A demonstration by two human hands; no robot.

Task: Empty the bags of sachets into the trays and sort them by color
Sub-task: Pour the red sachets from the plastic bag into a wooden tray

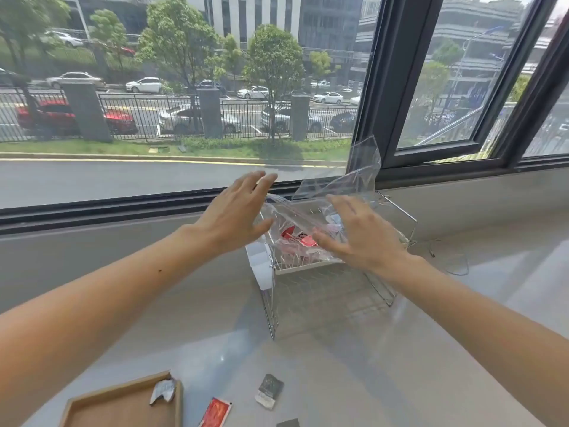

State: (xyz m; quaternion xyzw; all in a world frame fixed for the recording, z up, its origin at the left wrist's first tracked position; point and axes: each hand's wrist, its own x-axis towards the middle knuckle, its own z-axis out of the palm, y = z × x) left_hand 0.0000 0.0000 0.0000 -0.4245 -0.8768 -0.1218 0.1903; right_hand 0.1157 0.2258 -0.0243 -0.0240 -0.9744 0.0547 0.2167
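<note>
Both hands are wide open, gripping nothing, left hand (237,211) by the edge of the floppy clear bag (363,167), right hand (360,238) flat on it where it droops over the far wire rack (338,291), well apart from the near-left wooden tray (123,386), so I'd pinch that slick film's bottom corners and tip the red sachets (308,241) out.

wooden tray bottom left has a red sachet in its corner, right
Not red: the head view shows a silver sachet in the corner of the wooden tray. The red sachet lies outside it, on the counter.
</note>
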